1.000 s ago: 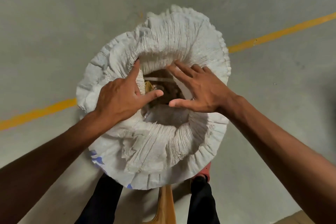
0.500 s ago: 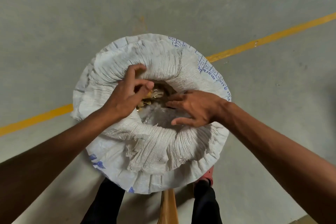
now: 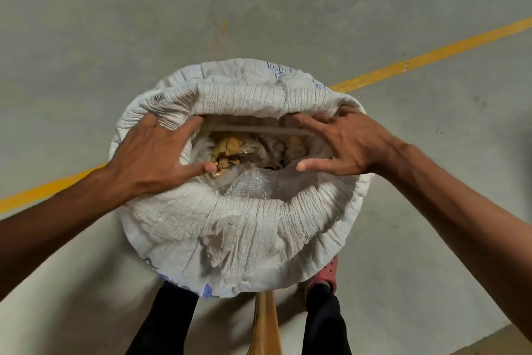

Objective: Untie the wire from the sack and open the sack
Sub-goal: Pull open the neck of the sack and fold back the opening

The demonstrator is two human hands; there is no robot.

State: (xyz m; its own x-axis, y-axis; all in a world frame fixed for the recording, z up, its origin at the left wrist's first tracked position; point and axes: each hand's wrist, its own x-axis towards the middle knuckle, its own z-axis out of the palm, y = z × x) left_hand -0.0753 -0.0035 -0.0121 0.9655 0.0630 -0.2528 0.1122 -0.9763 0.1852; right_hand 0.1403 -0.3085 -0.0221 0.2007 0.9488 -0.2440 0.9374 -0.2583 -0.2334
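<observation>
A white woven sack [image 3: 244, 228] is seen from above, standing on a grey concrete floor [image 3: 115, 23] just in front of the person's legs. Its mouth is open, and the upper fabric is rolled outward and down into a thick, pleated collar all around the opening. Blue print is visible on the outer wall at the far right and near left of the sack.

The left hand [image 3: 152, 153] is laid on the left side of the rolled rim, fingers spread wide, the thumb reaching toward the middle of the opening; nothing is closed in its grip. The right hand [image 3: 345, 144] is placed on the right side of the rim, its fingers spread and pressed against the far inner edge, the thumb pointing left over the opening; its grip too is wide and holds nothing.

Inside the mouth, crumpled brown scraps [image 3: 227, 150] are seen at the left, with clear plastic film [image 3: 247, 184] at the near side. A pale straight bar [image 3: 259, 130] lies across the far part of the opening. No tying wire can be made out.

A yellow painted line [image 3: 431, 55] runs diagonally across the floor behind the sack. Dark trouser legs [image 3: 325, 323], a reddish shoe [image 3: 325, 271] and a wooden piece [image 3: 266, 323] are seen at the near edge.
</observation>
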